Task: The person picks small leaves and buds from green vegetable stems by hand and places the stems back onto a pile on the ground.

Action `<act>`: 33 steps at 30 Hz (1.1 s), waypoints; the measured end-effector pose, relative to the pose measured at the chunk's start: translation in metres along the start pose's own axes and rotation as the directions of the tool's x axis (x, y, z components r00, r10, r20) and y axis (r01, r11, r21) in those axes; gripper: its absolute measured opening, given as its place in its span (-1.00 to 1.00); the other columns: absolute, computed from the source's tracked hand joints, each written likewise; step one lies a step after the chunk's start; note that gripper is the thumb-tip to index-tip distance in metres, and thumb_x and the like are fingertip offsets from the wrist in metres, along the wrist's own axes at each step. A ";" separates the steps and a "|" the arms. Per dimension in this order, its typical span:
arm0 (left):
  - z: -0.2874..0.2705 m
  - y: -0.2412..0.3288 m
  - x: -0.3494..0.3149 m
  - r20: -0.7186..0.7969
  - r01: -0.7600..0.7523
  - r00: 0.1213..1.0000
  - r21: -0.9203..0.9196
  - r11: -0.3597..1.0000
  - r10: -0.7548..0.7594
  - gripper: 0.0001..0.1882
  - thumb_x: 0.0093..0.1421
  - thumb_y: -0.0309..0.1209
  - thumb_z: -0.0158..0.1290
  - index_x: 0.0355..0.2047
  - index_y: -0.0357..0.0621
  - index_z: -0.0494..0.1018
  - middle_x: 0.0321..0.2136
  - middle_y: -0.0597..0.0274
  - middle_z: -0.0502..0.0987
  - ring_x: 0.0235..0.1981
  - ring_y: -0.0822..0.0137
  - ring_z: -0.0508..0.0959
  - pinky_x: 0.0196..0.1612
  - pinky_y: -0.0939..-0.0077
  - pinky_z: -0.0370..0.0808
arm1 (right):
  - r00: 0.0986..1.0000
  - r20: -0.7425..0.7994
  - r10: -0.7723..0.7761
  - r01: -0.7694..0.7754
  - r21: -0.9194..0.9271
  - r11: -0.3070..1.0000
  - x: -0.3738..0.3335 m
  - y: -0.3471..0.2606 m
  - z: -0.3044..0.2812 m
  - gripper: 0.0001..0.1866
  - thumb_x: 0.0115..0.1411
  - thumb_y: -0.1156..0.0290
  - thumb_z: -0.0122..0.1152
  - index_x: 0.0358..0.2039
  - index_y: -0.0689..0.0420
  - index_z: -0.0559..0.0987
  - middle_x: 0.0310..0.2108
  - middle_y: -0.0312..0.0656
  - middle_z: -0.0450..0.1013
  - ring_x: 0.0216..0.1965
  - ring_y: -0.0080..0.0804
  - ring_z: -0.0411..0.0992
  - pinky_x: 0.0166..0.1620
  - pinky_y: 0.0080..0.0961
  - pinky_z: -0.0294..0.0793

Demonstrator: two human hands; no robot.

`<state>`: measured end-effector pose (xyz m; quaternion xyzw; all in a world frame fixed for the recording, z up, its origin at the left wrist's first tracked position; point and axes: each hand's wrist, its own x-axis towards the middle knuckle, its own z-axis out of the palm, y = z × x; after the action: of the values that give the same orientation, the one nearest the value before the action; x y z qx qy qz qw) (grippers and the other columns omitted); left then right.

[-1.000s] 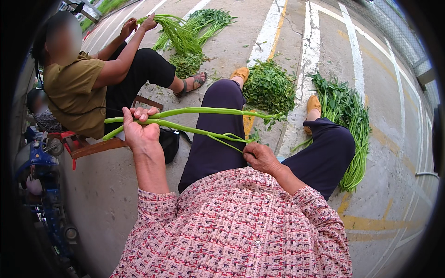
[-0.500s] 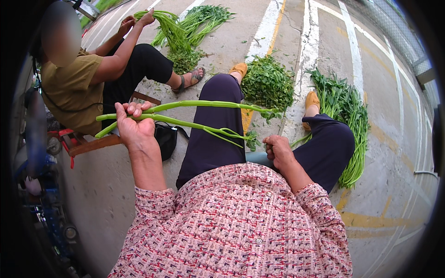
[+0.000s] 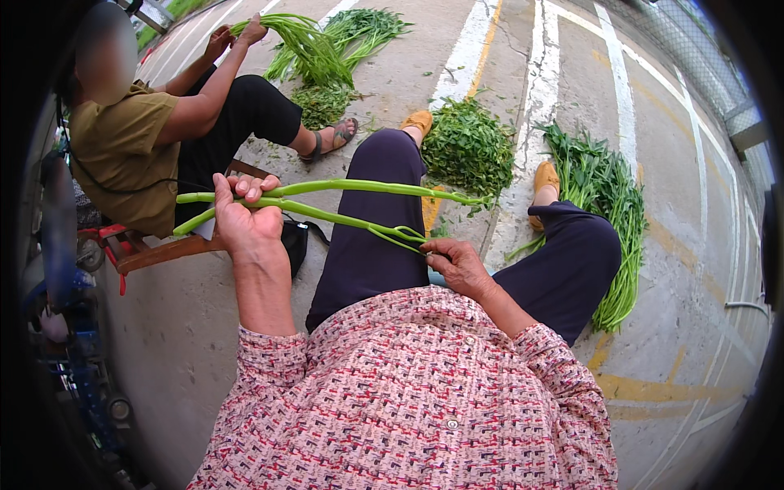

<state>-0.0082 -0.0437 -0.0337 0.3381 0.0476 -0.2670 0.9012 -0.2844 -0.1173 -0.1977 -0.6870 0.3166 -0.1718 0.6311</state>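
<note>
Two long green vegetable stems [image 3: 359,186] lie across my left hand [image 3: 247,214], which is closed around their thick ends. They stretch rightward over my left thigh. The upper stem keeps a few small leaves at its tip. At the forked tip of the lower stem, my right hand [image 3: 459,263] pinches the end between thumb and fingers; the leaves there are hidden by the fingers. Beyond my knees, a heap of plucked green leaves [image 3: 469,147] sits on the ground between my feet. A bundle of leafy stems [image 3: 608,220] lies beside my right leg.
On the left, a co-worker [image 3: 135,155] sits holding a bunch of green stems [image 3: 306,45] above a small leaf pile [image 3: 322,106]. More leafy stems [image 3: 367,33] lie behind. A wooden stool [image 3: 167,255] and black bag [image 3: 296,245] are near my left arm.
My right hand has moved left and up to the lower stem's tip and now pinches it. My left hand still holds both stems. The co-worker's bunch has shifted slightly.
</note>
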 end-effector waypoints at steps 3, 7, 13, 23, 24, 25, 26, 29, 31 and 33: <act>0.001 -0.002 -0.001 0.001 0.008 1.000 -0.002 1.000 -0.008 -0.66 0.29 -0.18 -0.08 -0.57 -0.08 0.26 -0.75 0.37 0.21 -0.76 0.47 0.18 -0.46 0.45 0.25 | 0.997 0.033 -0.067 0.072 -0.207 0.976 0.004 -0.006 0.002 -0.83 0.05 0.45 0.14 -0.34 0.22 0.57 -0.39 -0.01 0.48 -0.29 -0.10 0.46 -0.20 -0.31 0.43; 0.000 -0.003 0.003 0.010 0.010 1.000 0.000 1.000 -0.010 -0.66 0.29 -0.17 -0.07 -0.57 -0.07 0.27 -0.75 0.38 0.21 -0.76 0.47 0.18 -0.46 0.46 0.25 | 0.994 0.098 -0.050 0.079 -0.317 0.945 0.006 -0.003 0.001 -0.82 0.04 0.42 0.11 -0.36 0.20 0.56 -0.33 0.02 0.47 -0.24 -0.01 0.44 -0.15 -0.24 0.41; -0.004 -0.006 0.003 0.002 0.005 1.000 0.037 0.999 -0.006 -0.65 0.29 -0.14 -0.09 -0.57 -0.05 0.27 -0.75 0.40 0.23 -0.77 0.49 0.18 -0.46 0.45 0.25 | 0.993 0.052 0.105 -0.098 -0.117 0.988 0.002 0.002 0.000 -0.80 0.02 0.42 0.01 -0.49 0.28 0.55 -0.53 -0.02 0.46 -0.43 -0.07 0.45 -0.30 -0.30 0.42; -0.005 -0.005 0.003 0.013 -0.011 1.000 0.030 0.999 0.011 -0.67 0.29 -0.16 -0.08 -0.56 -0.05 0.27 -0.74 0.40 0.21 -0.75 0.49 0.17 -0.45 0.46 0.25 | 0.922 0.013 0.388 -0.351 0.453 0.819 -0.007 -0.008 -0.014 -0.80 0.14 0.33 0.01 -0.48 0.19 0.50 -0.58 -0.36 0.33 -0.60 -0.64 0.19 -0.53 -0.66 0.18; -0.005 -0.005 0.003 0.015 -0.003 1.000 0.026 1.000 0.003 -0.67 0.29 -0.17 -0.07 -0.56 -0.05 0.27 -0.74 0.39 0.21 -0.75 0.49 0.17 -0.45 0.46 0.25 | 0.952 0.006 0.306 -0.283 0.399 0.872 -0.007 -0.009 -0.012 -0.78 0.17 0.29 0.00 -0.47 0.15 0.51 -0.55 -0.38 0.34 -0.58 -0.67 0.19 -0.51 -0.70 0.18; -0.006 -0.006 0.004 0.013 -0.005 1.000 0.028 1.000 0.005 -0.67 0.28 -0.17 -0.07 -0.56 -0.05 0.27 -0.74 0.39 0.21 -0.75 0.49 0.18 -0.45 0.46 0.25 | 0.971 0.017 0.240 -0.228 0.381 0.896 -0.006 -0.002 -0.013 -0.79 0.23 0.32 -0.02 -0.42 0.17 0.51 -0.51 -0.37 0.36 -0.54 -0.66 0.23 -0.44 -0.68 0.27; -0.007 -0.006 0.005 0.012 -0.007 1.000 0.031 0.999 0.007 -0.67 0.28 -0.17 -0.07 -0.56 -0.05 0.27 -0.74 0.39 0.21 -0.75 0.49 0.18 -0.45 0.46 0.25 | 0.979 -0.014 0.202 -0.185 0.343 0.921 -0.004 0.004 -0.011 -0.81 0.20 0.36 0.00 -0.41 0.20 0.51 -0.53 -0.34 0.37 -0.52 -0.63 0.26 -0.42 -0.65 0.30; -0.005 -0.007 0.003 0.020 0.002 1.000 0.029 1.000 -0.002 -0.67 0.28 -0.17 -0.06 -0.55 -0.05 0.27 -0.73 0.39 0.21 -0.75 0.48 0.18 -0.45 0.46 0.25 | 0.992 -0.047 0.118 -0.104 0.235 0.966 0.000 0.010 -0.004 -0.85 0.14 0.46 0.03 -0.40 0.27 0.51 -0.55 -0.29 0.39 -0.49 -0.58 0.31 -0.36 -0.58 0.35; -0.006 -0.006 0.003 0.030 0.008 1.000 0.025 1.000 -0.009 -0.68 0.28 -0.17 -0.05 -0.55 -0.05 0.27 -0.73 0.39 0.21 -0.75 0.49 0.18 -0.45 0.46 0.25 | 0.994 0.001 0.113 -0.111 0.182 0.977 0.000 0.000 -0.001 -0.87 0.13 0.49 0.04 -0.39 0.27 0.52 -0.54 -0.28 0.41 -0.48 -0.58 0.33 -0.35 -0.58 0.37; -0.006 -0.008 0.005 0.048 0.018 0.999 0.023 1.000 -0.019 -0.68 0.27 -0.16 -0.05 -0.55 -0.05 0.26 -0.73 0.39 0.21 -0.74 0.49 0.18 -0.44 0.46 0.25 | 0.992 0.019 0.121 -0.122 0.167 0.978 0.002 -0.001 0.001 -0.88 0.12 0.51 0.05 -0.37 0.27 0.52 -0.53 -0.27 0.43 -0.47 -0.57 0.35 -0.33 -0.58 0.38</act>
<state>-0.0079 -0.0467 -0.0445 0.3412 0.0259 -0.2840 0.8957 -0.2822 -0.1177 -0.1971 -0.6113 0.3395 -0.1559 0.6976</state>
